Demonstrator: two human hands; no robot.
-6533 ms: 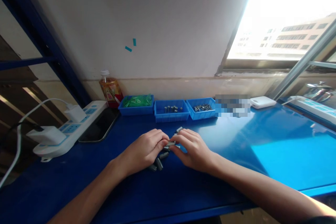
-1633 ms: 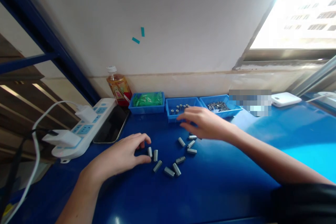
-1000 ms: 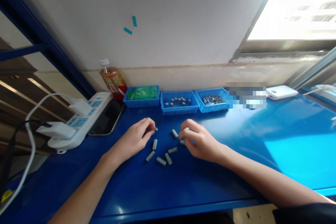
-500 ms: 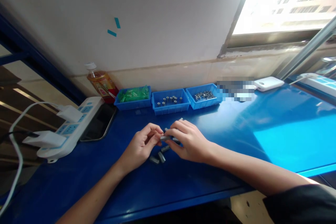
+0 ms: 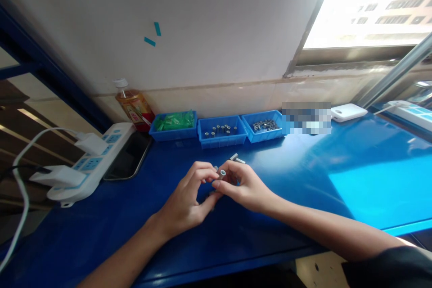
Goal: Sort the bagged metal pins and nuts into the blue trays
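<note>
In front of me, my right hand (image 5: 248, 186) pinches a short grey metal hex standoff (image 5: 222, 174) between thumb and fingers, its round open end tilted up toward me. My left hand (image 5: 189, 195) curls around the same piece from the other side, fingertips against its upper part and thumb lower down. The standoff's lower part is hidden by fingers. Just behind the right hand, more loose hex standoffs (image 5: 234, 157) lie on the blue table (image 5: 270, 234). Others under the hands are mostly covered.
Along the wall stand three blue bins: one with green bags (image 5: 175, 120), one with upright metal standoffs (image 5: 222, 143), one with small screws (image 5: 266, 125). Leftward are a drink bottle (image 5: 135, 110), a phone (image 5: 130, 157) and a power strip (image 5: 70, 191). A white device (image 5: 349, 112) lies right.
The standoff has turned from lying sideways to having its open end toward me. My left thumb has moved lower, away from its fingers. The view has shifted slightly.
</note>
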